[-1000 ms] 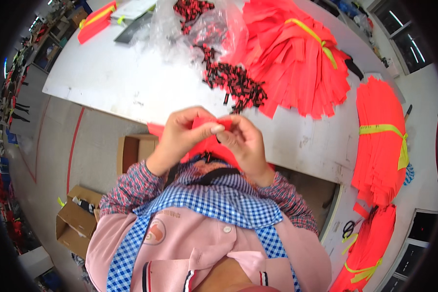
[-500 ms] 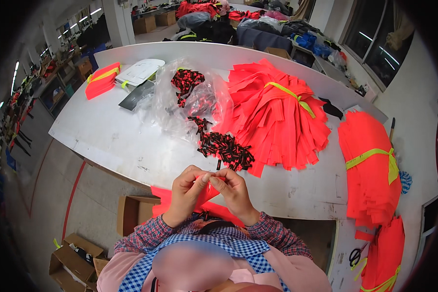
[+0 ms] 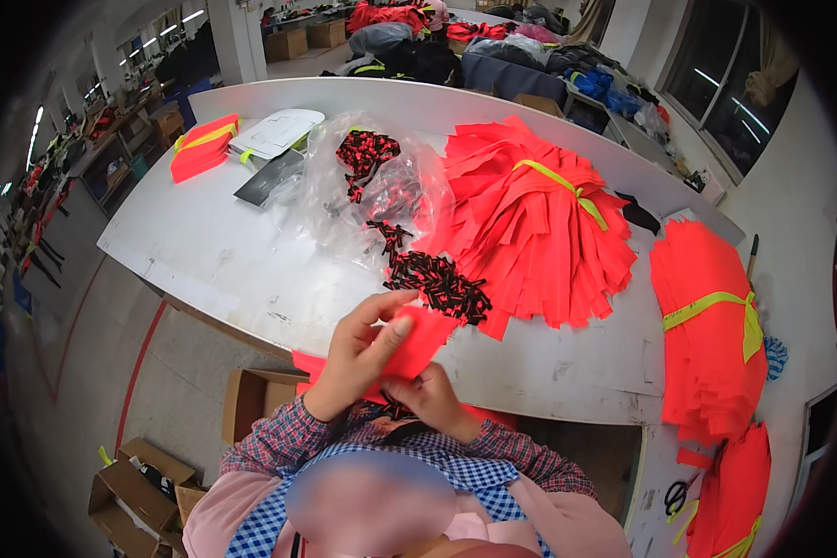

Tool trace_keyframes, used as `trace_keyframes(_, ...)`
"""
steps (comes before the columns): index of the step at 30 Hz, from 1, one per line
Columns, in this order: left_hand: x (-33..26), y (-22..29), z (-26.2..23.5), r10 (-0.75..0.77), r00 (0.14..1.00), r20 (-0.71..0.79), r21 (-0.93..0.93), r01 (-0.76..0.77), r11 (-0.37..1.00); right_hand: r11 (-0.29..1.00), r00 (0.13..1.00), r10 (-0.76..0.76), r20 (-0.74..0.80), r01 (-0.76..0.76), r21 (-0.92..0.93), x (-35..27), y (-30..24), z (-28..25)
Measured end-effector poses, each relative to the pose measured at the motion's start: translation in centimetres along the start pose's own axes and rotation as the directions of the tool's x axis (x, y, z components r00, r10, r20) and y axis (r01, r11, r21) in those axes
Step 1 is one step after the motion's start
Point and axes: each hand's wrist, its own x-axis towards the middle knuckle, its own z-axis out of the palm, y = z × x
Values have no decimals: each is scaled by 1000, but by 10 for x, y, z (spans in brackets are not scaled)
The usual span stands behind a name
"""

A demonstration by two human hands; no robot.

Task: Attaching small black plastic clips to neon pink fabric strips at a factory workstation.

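A neon coral-red fabric strip [image 3: 420, 337] is gripped between the thumb and fingers of my left hand [image 3: 358, 349], above the table's front edge. Lower down, my right hand [image 3: 428, 395] has its fingers closed at the strip's lower part; what exactly its fingertips pinch is hidden. More of the red fabric hangs below my hands toward my lap. Just beyond them lies a pile of small black-and-red pieces [image 3: 437, 284]. Behind the pile, a clear plastic bag [image 3: 330, 219] holds more such pieces.
A large fanned bundle of red strips [image 3: 530, 232], tied with yellow, lies right of the pile. Another tied bundle [image 3: 711, 325] is at far right, with scissors [image 3: 681, 493] nearer me. Cardboard boxes [image 3: 251, 402] stand on the floor at left. A low board [image 3: 363, 88] edges the table's back.
My hands were together, pinching at one spot. Now they are apart: the left is raised with the strip spread across it, and the right has dropped lower toward me.
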Motion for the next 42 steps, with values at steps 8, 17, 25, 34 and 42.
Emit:
trace_keyframes(8,-8,-15,-16,-314,912,265,154,282,947,993,963,-64,-260,86,76,3,-40,-31)
trace_keyframes(17,-4,-30,-20,-418,778,469,179,380,907,964,850,-145,-506,237,121,-4,-36,-35)
trace_keyframes(25,-12,-46,-87,-755,523,396,598,477,644,914,305,-93,-948,405,41,-60,-66,-156)
trace_keyframes(34,-34,-119,-101,-486,688,539,818,-291,496,988,314,109,-943,-139,68,-228,50,-170)
trace_keyframes(42,-80,-157,-99,-418,786,455,888,-369,275,385,687,-270,-675,-565,-730,-230,84,-138)
